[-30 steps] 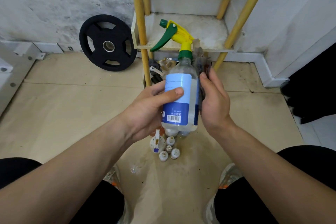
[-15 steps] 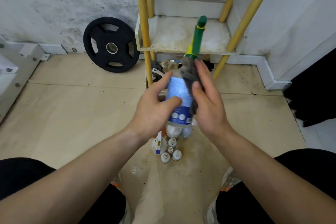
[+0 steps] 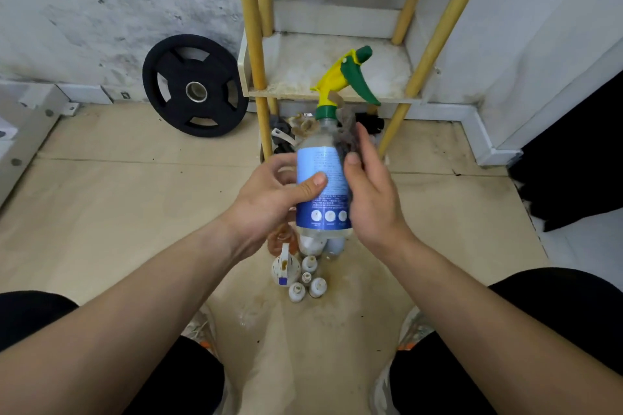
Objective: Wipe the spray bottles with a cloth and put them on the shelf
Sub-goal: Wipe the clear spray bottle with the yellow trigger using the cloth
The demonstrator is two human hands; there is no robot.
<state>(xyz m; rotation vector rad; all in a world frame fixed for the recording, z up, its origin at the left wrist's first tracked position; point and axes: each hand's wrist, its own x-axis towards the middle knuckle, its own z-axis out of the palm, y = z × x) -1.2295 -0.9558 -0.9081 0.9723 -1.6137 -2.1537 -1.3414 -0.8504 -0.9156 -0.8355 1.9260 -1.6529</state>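
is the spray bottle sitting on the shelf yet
No, the left hand grips the spray bottle in front of the shelf while the right hand holds the cloth against it.

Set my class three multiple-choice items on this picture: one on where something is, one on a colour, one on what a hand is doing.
1. Where is the weight plate?
A. leaning on the wall, left of the shelf
B. on the shelf board
C. on the person's lap

2. What colour is the trigger of the spray bottle?
A. red
B. green
C. white

3. What is the right hand doing?
A. hanging idle
B. gripping a shelf post
C. holding the grey cloth against the bottle

Answers:
1 A, the plate stands tilted against the wall beside the shelf.
2 B, the trigger shows green.
3 C, the cloth lies between the hand and the bottle.
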